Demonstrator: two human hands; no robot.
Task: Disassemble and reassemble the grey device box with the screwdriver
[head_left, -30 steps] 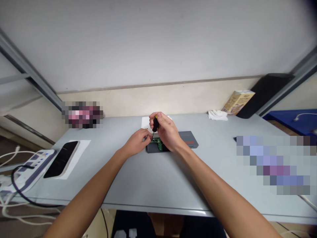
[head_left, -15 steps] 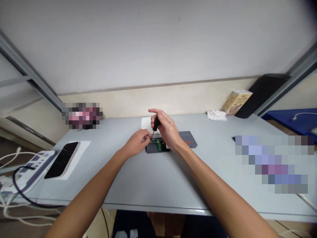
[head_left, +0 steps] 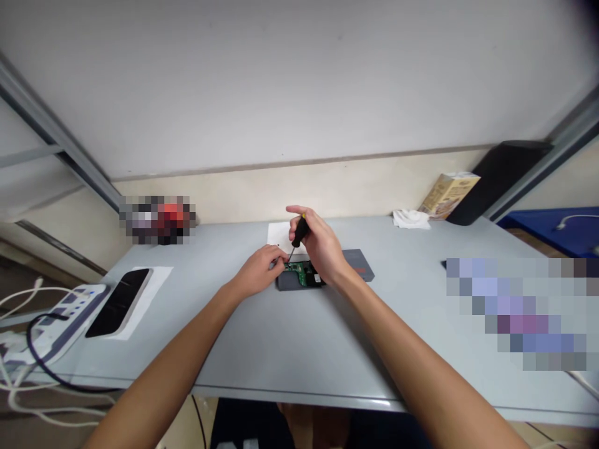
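My right hand [head_left: 321, 243] is wrapped round the black handle of a screwdriver [head_left: 299, 232], index finger stretched out past it. The screwdriver tilts, its tip down at the upper left part of a green circuit board [head_left: 302, 272] in a dark grey casing [head_left: 289, 282]. At the casing's left end, my left hand [head_left: 262, 269] has its fingers bent together against the edge; what they pinch is too small to name. A flat grey piece with reddish marking [head_left: 362, 265] lies to the right, partly behind my right wrist. White paper [head_left: 277, 234] lies behind the casing.
On the left are a phone [head_left: 119, 304] on paper and a power strip [head_left: 79, 312] with cables. A crumpled tissue [head_left: 410, 219], a yellow carton [head_left: 449, 195] and a black object [head_left: 500, 181] stand at the back right. Blurred-out items sit at both sides.
The screwdriver handle and my right hand have shifted and turned slightly, and a yellow end now shows on the handle. My left hand stays at the casing. The view has moved slightly.
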